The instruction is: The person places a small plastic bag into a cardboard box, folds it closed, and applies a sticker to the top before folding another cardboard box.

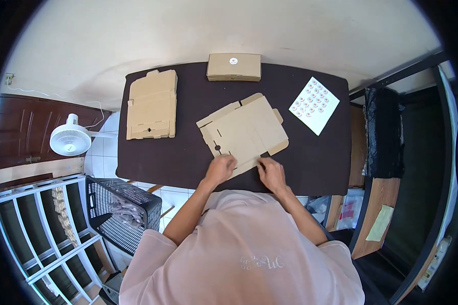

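A flat, unfolded cardboard box blank (244, 129) lies tilted on the dark tablecloth in front of me. My left hand (222, 169) is at its near left edge, close to the slots and a round hole, with fingers curled onto the card. At the near right edge is my right hand (271, 173), its fingers bent and pinching the card's rim beside a side flap. Beyond the blank stands a closed cardboard box (234, 66) with a round sticker on it. A white sheet of round stickers (314, 106) lies to the right.
Flat cardboard blanks (152, 105) lie on the left of the dark table (188, 160). Left of the table are a white fan (70, 138) and a black basket (122, 213) holding plastic. A wooden shelf (374, 216) stands at right.
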Demonstrator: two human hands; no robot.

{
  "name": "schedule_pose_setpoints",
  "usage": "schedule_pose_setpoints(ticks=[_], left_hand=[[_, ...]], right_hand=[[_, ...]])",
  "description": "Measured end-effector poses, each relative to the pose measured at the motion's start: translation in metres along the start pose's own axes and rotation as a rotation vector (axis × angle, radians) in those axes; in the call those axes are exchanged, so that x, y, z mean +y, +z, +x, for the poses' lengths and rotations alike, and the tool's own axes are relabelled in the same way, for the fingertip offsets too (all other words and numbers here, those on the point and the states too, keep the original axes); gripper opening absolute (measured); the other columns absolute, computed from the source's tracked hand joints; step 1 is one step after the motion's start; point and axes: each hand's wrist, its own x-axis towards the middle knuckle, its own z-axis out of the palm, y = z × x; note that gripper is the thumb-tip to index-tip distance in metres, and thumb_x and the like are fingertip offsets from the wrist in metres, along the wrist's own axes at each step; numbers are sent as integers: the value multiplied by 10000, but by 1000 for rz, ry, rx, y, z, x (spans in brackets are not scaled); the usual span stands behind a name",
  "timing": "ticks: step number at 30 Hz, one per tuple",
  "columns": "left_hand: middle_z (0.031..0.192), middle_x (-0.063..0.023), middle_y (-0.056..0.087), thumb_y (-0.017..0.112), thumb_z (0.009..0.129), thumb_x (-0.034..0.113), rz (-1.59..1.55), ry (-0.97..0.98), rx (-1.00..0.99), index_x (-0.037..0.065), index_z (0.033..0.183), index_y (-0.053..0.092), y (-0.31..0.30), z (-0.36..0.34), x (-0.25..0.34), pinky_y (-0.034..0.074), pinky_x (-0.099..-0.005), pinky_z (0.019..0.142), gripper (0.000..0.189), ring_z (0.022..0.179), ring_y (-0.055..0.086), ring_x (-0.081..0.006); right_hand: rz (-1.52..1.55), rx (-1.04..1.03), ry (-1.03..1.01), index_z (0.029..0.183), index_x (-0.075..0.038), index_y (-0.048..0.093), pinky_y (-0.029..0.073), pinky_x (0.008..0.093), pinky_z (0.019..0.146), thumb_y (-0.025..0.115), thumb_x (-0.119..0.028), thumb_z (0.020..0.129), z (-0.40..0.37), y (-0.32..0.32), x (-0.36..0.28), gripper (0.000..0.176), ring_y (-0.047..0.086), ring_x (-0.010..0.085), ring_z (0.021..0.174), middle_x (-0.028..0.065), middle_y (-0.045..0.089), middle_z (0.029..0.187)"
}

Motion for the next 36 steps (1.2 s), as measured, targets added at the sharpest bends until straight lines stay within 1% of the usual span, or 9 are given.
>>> schedule_pose_setpoints(ticks=[2, 3, 6, 12, 21, 22, 26, 31, 36], left_hand=[[737, -139, 665, 611, 884, 133, 73, -487, -205, 13, 927, 695, -20, -7, 6, 524, -390, 687, 153, 662, 617, -382], [600, -109, 648, 585, 935, 200, 93, -353, -143, -8, 889, 684, -24, -16, 0, 500, -374, 544, 235, 484, 588, -303], [619, -109, 652, 596, 943, 268, -294, -675, -205, -19, 843, 683, -33, -30, -11, 503, -343, 555, 316, 560, 644, -205], [612, -70, 631, 603, 950, 283, -323, -653, -19, -7, 911, 684, -45, -38, -20, 471, -285, 512, 304, 525, 586, -116], [641, -71, 659, 586, 949, 333, -411, -593, 100, -21, 896, 685, -49, -17, -44, 490, -268, 509, 372, 537, 620, -130], [641, -71, 659, 586, 949, 333, -415, -590, 100, -21, 896, 685, -54, -11, -33, 490, -268, 509, 372, 537, 620, -130], [742, -146, 718, 542, 902, 612, -195, -841, -857, -27, 973, 685, -45, -9, -1, 552, -293, 515, 658, 607, 708, -197], [679, -97, 671, 576, 893, 611, -362, -723, -716, 18, 1126, 662, -8, -32, -7, 528, -291, 516, 643, 550, 654, -182], [702, -51, 619, 595, 952, 432, -549, -464, -617, 44, 1181, 633, -33, -23, 16, 499, -278, 539, 452, 587, 603, -131]], right_hand=[[5, 80, -50, 1041, -16, 663, 529, 444, 792, 697, -91, 793, 5, 3, -7, 261, 644, 376, 908, 153, 653, 988], [-4, 69, -129, 1055, -27, 648, 517, 448, 784, 739, -103, 765, 7, 7, -11, 313, 626, 361, 905, 147, 596, 988], [6, -217, -219, 1092, -48, 633, 513, 433, 793, 775, -149, 749, 11, 17, -27, 385, 608, 351, 947, 144, 555, 1038], [-140, -388, -313, 1221, -81, 511, 522, 499, 787, 822, -245, 712, 23, 47, -34, 618, 607, 410, 940, 195, 477, 1067], [-5, -147, -402, 1076, -41, 505, 526, 489, 712, 632, -146, 836, 18, 45, -15, 291, 620, 402, 856, 185, 508, 1002], [17, -117, -382, 1069, -35, 511, 525, 490, 718, 622, -122, 831, 18, 44, -10, 276, 617, 405, 855, 186, 519, 980], [102, 25, -280, 1048, -15, 530, 522, 491, 740, 593, -53, 816, 19, 39, 5, 243, 614, 411, 865, 194, 559, 979], [79, 333, -129, 917, 18, 588, 534, 373, 607, 596, 0, 819, 31, 24, 27, 100, 669, 307, 683, 171, 637, 787], [360, 328, 438, 888, -15, 584, 533, 430, 647, 704, -138, 807, 52, -7, 33, 190, 670, 340, 708, 147, 655, 780]])
